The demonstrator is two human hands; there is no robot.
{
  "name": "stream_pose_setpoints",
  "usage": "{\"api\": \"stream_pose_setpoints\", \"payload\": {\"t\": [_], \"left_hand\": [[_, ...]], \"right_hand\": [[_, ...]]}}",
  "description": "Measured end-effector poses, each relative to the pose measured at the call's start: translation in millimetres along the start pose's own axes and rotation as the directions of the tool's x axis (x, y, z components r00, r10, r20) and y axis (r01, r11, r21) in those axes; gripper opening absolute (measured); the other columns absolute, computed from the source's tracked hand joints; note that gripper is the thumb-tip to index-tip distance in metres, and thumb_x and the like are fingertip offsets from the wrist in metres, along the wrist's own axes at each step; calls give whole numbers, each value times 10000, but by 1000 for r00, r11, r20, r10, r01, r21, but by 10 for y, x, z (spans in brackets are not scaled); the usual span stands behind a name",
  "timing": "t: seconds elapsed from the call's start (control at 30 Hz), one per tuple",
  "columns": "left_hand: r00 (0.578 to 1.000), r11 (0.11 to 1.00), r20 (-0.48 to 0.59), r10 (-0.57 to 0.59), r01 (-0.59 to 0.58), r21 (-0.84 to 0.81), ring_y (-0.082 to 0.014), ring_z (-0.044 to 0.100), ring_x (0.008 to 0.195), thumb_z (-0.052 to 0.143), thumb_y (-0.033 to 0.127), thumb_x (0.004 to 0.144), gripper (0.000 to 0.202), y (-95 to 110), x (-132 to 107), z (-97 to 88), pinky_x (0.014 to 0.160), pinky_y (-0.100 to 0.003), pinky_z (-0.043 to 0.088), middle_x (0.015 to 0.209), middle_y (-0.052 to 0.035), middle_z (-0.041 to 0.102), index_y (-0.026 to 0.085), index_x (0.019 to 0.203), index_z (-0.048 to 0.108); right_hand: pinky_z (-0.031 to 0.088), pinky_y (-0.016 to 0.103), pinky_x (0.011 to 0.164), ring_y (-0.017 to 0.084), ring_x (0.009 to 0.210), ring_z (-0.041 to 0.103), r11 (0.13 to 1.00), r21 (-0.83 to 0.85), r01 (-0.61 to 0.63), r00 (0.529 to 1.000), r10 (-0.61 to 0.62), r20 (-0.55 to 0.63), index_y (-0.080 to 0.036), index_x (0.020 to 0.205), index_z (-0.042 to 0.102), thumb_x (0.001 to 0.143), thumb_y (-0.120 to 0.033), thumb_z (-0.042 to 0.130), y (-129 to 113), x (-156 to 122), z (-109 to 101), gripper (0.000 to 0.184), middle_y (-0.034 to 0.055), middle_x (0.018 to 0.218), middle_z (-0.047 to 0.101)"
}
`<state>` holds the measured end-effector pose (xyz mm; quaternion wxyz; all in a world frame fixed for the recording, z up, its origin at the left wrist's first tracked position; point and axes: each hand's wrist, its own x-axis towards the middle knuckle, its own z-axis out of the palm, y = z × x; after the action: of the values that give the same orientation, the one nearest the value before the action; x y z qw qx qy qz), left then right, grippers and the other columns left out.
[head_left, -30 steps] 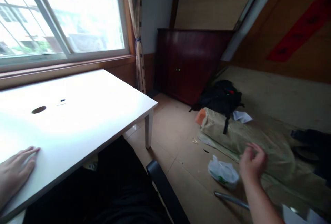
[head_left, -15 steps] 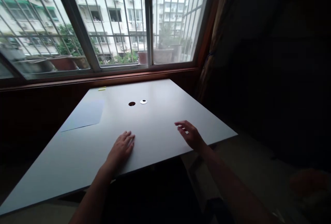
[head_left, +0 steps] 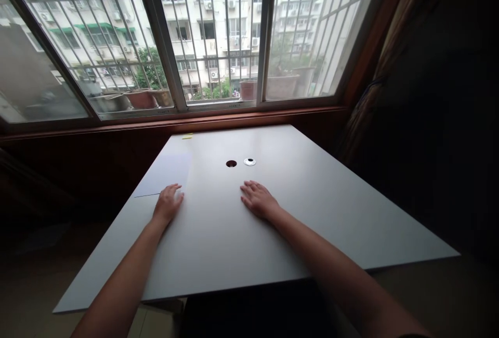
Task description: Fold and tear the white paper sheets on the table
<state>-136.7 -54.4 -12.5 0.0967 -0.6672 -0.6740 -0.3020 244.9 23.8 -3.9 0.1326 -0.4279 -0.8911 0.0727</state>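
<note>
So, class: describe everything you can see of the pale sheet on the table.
The sheet is thin, plain and pale with a faint bluish tint, perhaps paper. It lies flat on the left side of the white table, a thin dark line along its near edge; its right edge barely stands out. The left hand covers its near right corner; whether it touches the sheet is unclear.

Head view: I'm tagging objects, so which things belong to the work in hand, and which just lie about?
Likely involved:
left hand, by the paper sheet
right hand, on the white table

Seemingly just lying about:
white disc
yellow strips
pots outside
</note>
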Motion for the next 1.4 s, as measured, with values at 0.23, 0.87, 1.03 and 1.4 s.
{"api": "stream_pose_setpoints", "payload": {"t": [0.23, 0.87, 1.03, 1.4], "left_hand": [[996, 988, 41, -77, 70, 136, -305, 528, 1212, 578, 437, 875, 454, -85, 174, 59, 1057, -438, 413, 1303, -99, 599, 214, 1269, 596], [993, 952, 51, -106, 86, 295, -267, 614, 1097, 537, 351, 932, 331, -59, 173, 95, 951, -359, 484, 1183, -76, 692, 205, 1212, 639], [984, 940, 44, -170, 149, 308, -258, 646, 1057, 557, 339, 924, 359, -57, 188, 98, 895, -338, 510, 1155, -84, 699, 222, 1259, 614], [967, 966, 99, -234, 220, 139, -261, 678, 1025, 527, 330, 937, 334, -138, 205, 42, 869, -334, 524, 1175, -62, 706, 224, 1235, 634]], "right_hand": [[239, 410, 1168, 245, 1378, 358, 1000, 15, -27, 994, 28, -109, -237, 1366, 534, 971, -480, 446, -9, 219, 67, 472, 86, 1465, 475], [344, 427, 1122, 260, 1307, 445, 998, 56, 21, 982, -10, -189, -233, 1252, 623, 944, -397, 534, 15, 254, 63, 360, 101, 1358, 566], [370, 425, 1113, 254, 1296, 460, 995, 93, 40, 980, -20, -198, -247, 1233, 637, 935, -375, 558, 79, 279, 78, 334, 88, 1348, 574], [380, 431, 1122, 256, 1296, 467, 986, 149, 71, 981, -42, -191, -252, 1206, 655, 930, -341, 561, 147, 295, 58, 305, 74, 1341, 581]]}}
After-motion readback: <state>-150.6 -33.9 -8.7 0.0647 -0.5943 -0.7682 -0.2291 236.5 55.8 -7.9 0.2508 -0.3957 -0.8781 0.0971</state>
